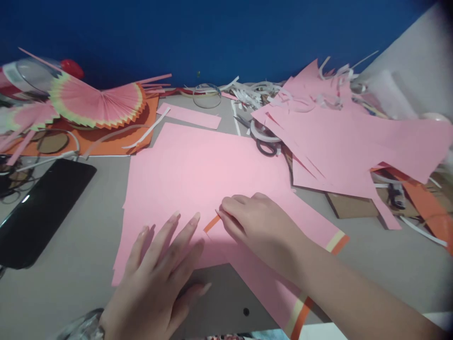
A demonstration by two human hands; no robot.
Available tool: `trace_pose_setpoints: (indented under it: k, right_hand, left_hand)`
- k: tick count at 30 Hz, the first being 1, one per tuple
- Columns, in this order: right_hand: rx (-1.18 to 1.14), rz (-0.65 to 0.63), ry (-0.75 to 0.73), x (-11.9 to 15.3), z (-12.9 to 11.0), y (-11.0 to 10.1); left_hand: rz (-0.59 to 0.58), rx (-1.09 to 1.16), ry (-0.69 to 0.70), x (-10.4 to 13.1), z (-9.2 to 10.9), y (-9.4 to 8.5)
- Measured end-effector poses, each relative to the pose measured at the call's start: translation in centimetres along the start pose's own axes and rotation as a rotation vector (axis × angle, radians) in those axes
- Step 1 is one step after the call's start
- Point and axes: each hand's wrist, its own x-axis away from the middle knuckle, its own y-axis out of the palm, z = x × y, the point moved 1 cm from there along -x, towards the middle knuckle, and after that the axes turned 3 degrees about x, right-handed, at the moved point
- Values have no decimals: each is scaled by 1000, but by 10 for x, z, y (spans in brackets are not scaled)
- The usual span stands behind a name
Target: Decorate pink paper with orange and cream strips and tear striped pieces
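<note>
A large pink paper sheet [198,165] lies flat on the grey table. My left hand [155,278] rests on its lower left part, palm down with the fingers spread. Over another pink paper [258,293], edged in cream and orange, my right hand [256,222] is closed, its fingers curled and pressed together. A narrow orange edge [212,223] shows at its fingertips, and the rest of the grip is hidden under the hand. The paper's cream and orange ends reach out to the right, partly behind my right forearm.
To the left lie a black phone [46,212] and a pleated pink paper fan [101,104] on orange sheets. Behind the sheet is a pink strip [191,115]. On the right, scissors [266,147] lie beside piled pink sheets [336,146] and white paper scraps [253,94].
</note>
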Motion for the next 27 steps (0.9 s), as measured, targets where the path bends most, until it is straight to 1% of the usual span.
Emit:
trace_pose_setpoints:
  k: [5,9,13,21,27]
  right_hand:
    - [-10,-16,-22,1,-1,0]
    - [-1,2,-17,1,0,3]
    - [3,19,-15,2,0,5]
    - [5,34,12,2,-4,0]
    - [1,30,6,2,-4,-2]
  left_hand:
    - [21,20,-40,-5,3,-1]
    - [-11,3,-83,-8,3,0]
    - [-11,-18,-89,-6,3,1]
    - [12,-65,-102,-6,3,1]
    - [26,-57,-101,-6,2,-1]
